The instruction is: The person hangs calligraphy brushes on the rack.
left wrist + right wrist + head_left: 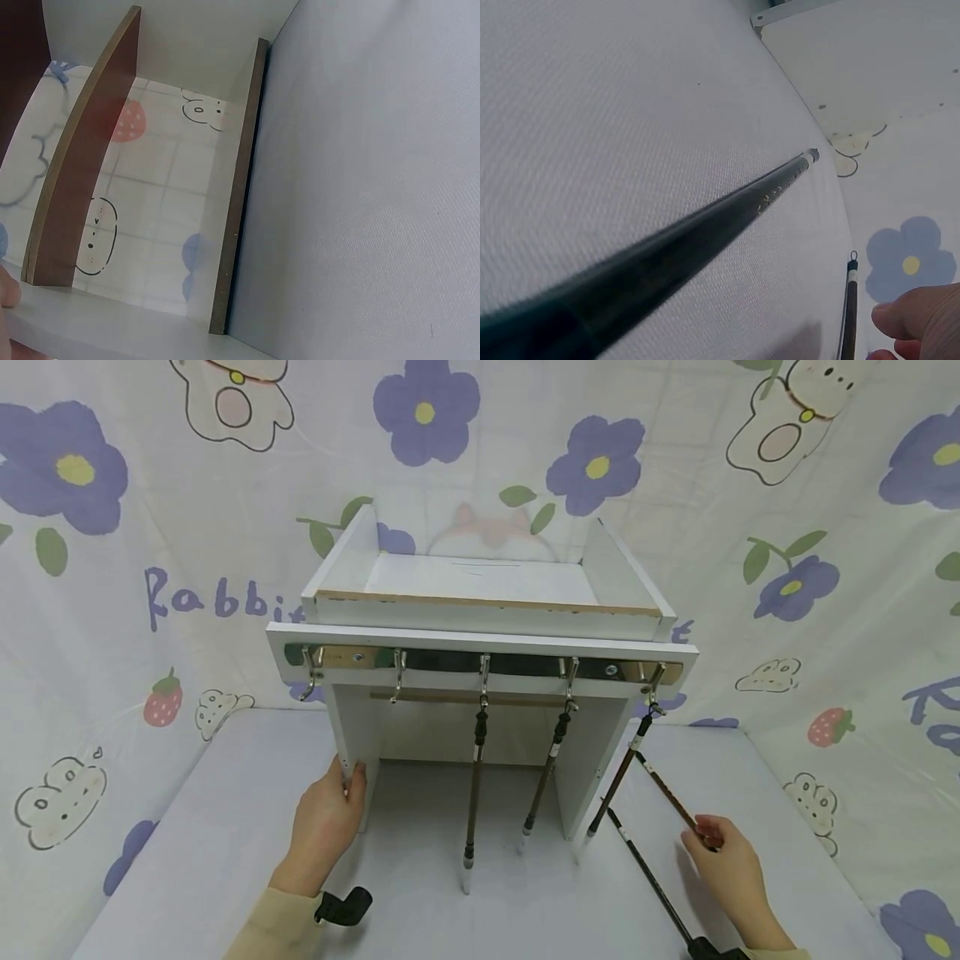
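A white shelf unit (480, 633) stands on the table with a metal hook rail across its front. My left hand (322, 822) grips its left side panel (352, 731), thumb on the inner face. Three calligraphy brushes, a left one (475, 793), a middle one (546, 781) and a right one (621, 785), hang from the rail's hooks, pale tips down. To the right of the unit, my right hand (727, 864) holds another calligraphy brush (670, 793) near its lower end, its cord loop pointing away. One more brush (648, 868) lies left of that hand; it looms large in the right wrist view.
Two hooks on the left of the rail, an outer one (307, 672) and an inner one (398, 675), carry nothing. A patterned curtain (480, 468) rises behind the white tabletop (202, 827). Under the unit, a crossbar (82, 142) spans the side panels.
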`<state>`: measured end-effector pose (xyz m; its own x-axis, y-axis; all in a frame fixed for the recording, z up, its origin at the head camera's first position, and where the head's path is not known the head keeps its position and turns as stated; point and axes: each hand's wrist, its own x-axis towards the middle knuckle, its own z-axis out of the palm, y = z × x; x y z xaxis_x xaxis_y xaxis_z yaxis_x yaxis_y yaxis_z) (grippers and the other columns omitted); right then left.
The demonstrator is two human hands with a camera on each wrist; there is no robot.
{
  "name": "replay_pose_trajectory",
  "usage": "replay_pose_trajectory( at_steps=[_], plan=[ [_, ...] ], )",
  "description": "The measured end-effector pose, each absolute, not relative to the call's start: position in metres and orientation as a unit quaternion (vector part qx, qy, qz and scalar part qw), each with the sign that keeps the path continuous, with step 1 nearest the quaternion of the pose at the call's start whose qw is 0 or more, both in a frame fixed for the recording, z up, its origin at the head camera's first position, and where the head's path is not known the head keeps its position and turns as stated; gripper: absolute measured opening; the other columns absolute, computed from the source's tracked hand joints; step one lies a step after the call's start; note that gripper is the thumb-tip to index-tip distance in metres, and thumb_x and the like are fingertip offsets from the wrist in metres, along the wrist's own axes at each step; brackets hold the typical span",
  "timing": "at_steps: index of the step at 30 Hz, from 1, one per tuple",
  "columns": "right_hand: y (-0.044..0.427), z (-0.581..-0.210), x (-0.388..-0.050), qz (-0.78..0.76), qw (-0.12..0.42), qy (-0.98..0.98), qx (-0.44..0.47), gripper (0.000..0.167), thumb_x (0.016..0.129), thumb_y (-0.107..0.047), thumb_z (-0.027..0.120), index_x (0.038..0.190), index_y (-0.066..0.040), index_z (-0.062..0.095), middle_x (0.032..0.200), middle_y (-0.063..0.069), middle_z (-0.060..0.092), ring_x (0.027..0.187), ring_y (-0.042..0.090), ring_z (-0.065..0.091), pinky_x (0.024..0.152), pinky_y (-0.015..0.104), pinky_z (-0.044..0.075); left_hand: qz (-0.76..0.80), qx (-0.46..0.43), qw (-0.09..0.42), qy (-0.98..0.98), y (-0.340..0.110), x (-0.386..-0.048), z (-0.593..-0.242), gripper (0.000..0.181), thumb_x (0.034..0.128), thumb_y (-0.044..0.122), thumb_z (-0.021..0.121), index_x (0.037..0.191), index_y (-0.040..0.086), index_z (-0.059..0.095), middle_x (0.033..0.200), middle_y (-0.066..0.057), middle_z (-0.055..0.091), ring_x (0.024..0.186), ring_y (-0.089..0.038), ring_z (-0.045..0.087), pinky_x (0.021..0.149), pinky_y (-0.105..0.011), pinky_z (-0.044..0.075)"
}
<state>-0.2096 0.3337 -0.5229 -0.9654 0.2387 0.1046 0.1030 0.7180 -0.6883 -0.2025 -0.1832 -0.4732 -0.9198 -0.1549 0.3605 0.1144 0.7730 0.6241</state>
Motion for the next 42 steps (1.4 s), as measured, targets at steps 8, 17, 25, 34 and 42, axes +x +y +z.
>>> replay_pose_trajectory(
  at_steps=[8, 17, 25, 34, 42],
  plan=[
    [0.333, -0.523, -0.211, 0.356, 0.099, -0.924, -0.099, 0.04, 0.094, -0.02, 0.062, 0.125, 0.004, 0.054, 0.116, 0.023, 0.061, 0.103, 0.033, 0.055, 0.08, 0.043, 0.043, -0.339, 0.011, 0.195, -0.92, -0.184, -0.203, -0.475, 0.04, 0.1033, 0.033, 0.042, 0.124, 0.001, 0.052, 0.105, -0.028, 0.067, 0.085, -0.04, 0.067, 0.064, -0.051, 0.052],
    [0.342, -0.528, -0.217, 0.355, 0.086, -0.923, -0.125, 0.04, 0.094, -0.019, 0.06, 0.124, 0.007, 0.053, 0.115, 0.026, 0.058, 0.103, 0.037, 0.054, 0.081, 0.047, 0.043, -0.337, 0.011, 0.199, -0.92, -0.184, -0.204, -0.474, 0.039, 0.1031, 0.032, 0.042, 0.121, 0.0, 0.053, 0.102, -0.028, 0.067, 0.083, -0.04, 0.067, 0.063, -0.051, 0.051],
    [0.345, -0.531, -0.22, 0.331, 0.095, -0.93, -0.128, 0.033, 0.091, -0.01, 0.059, 0.118, 0.008, 0.056, 0.106, 0.025, 0.06, 0.095, 0.036, 0.056, 0.074, 0.046, 0.045, -0.337, 0.01, 0.199, -0.92, -0.184, -0.204, -0.474, 0.039, 0.1031, 0.033, 0.043, 0.12, 0.0, 0.053, 0.103, -0.028, 0.067, 0.084, -0.041, 0.067, 0.064, -0.052, 0.051],
    [0.344, -0.527, -0.219, 0.301, 0.07, -0.948, -0.081, 0.027, 0.09, -0.012, 0.063, 0.109, 0.007, 0.06, 0.094, 0.017, 0.064, 0.085, 0.032, 0.06, 0.069, 0.041, 0.044, -0.338, 0.009, 0.194, -0.921, -0.184, -0.203, -0.474, 0.04, 0.1034, 0.033, 0.042, 0.122, 0.0, 0.052, 0.104, -0.029, 0.066, 0.086, -0.041, 0.067, 0.066, -0.053, 0.051],
    [0.344, -0.526, -0.219, 0.276, 0.043, -0.959, -0.055, 0.022, 0.09, -0.012, 0.064, 0.103, 0.006, 0.062, 0.084, 0.008, 0.063, 0.075, 0.023, 0.057, 0.063, 0.037, 0.042, -0.336, 0.008, 0.194, -0.922, -0.184, -0.203, -0.474, 0.041, 0.1035, 0.033, 0.041, 0.123, -0.001, 0.051, 0.104, -0.029, 0.066, 0.085, -0.041, 0.067, 0.065, -0.052, 0.051]
  ],
)
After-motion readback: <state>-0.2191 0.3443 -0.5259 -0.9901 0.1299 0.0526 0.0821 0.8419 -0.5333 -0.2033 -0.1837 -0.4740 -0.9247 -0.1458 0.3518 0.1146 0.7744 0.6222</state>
